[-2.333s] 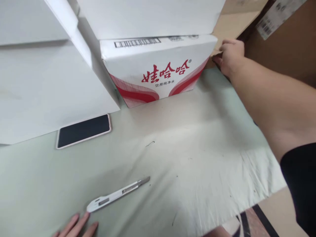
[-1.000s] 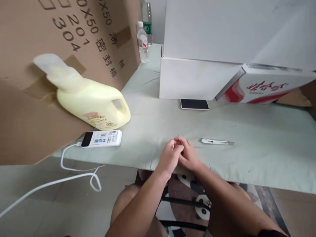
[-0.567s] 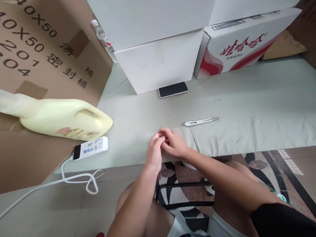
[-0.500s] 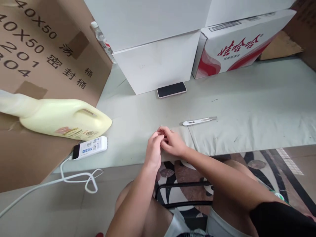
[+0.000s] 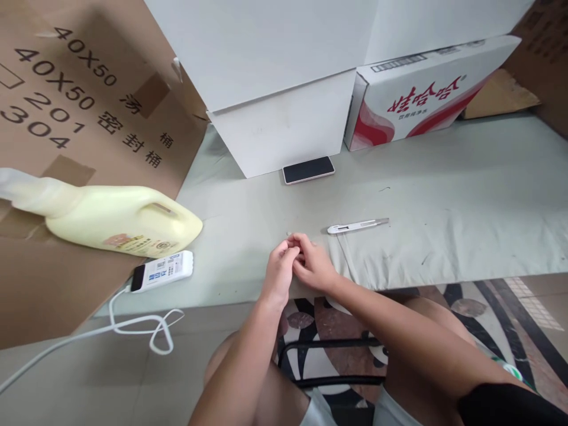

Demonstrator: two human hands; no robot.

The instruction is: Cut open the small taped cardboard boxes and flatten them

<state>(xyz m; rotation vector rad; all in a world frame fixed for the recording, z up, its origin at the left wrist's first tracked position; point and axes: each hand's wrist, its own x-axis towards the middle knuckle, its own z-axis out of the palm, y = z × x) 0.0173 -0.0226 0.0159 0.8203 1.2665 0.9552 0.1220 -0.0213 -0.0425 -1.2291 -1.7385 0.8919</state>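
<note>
My left hand (image 5: 281,267) and my right hand (image 5: 314,264) meet at the front edge of the cloth-covered table. Their fingers are curled in and touch one another; no object shows between them, though the inner sides of the fingers are partly hidden. Just beyond my right hand lies a white utility knife (image 5: 355,226), its tip pointing right. Farther back, a phone (image 5: 309,170) with a dark screen lies flat against the foot of a white box (image 5: 284,127).
A pale yellow jug (image 5: 110,216) lies on its side at the left, by a large cardboard carton (image 5: 39,284). In front of it sits a white power strip (image 5: 171,270) with a looping cable (image 5: 89,335). A red-and-white carton (image 5: 426,94) stands at the back right.
The view has tilted slightly, so things on the table appear a little lower. My hands stay together in the same place at the table's edge.
</note>
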